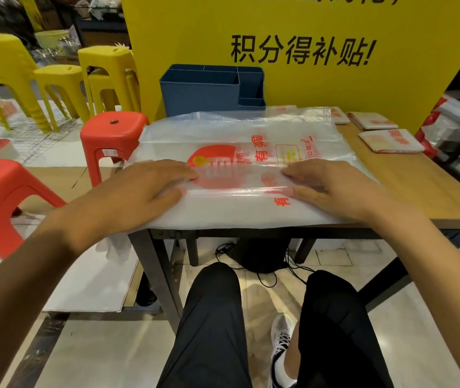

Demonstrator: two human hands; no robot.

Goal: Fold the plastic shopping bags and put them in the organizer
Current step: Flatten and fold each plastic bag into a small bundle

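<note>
Clear plastic bag [240, 152] with red print spread across the wooden table [430, 191], left hand [139, 186] and right hand [332, 186] flat with straight fingers pressing its near fold, blue organizer [195, 96] behind, folded bags [391, 141] at right.

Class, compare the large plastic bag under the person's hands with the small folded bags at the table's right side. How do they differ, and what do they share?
The large translucent plastic bag lies spread out across the wooden table; the small folded plastic bags are compact squares. Both the left hand and the right hand press the large bag flat; nothing touches the folded ones. Both carry red print.
</note>
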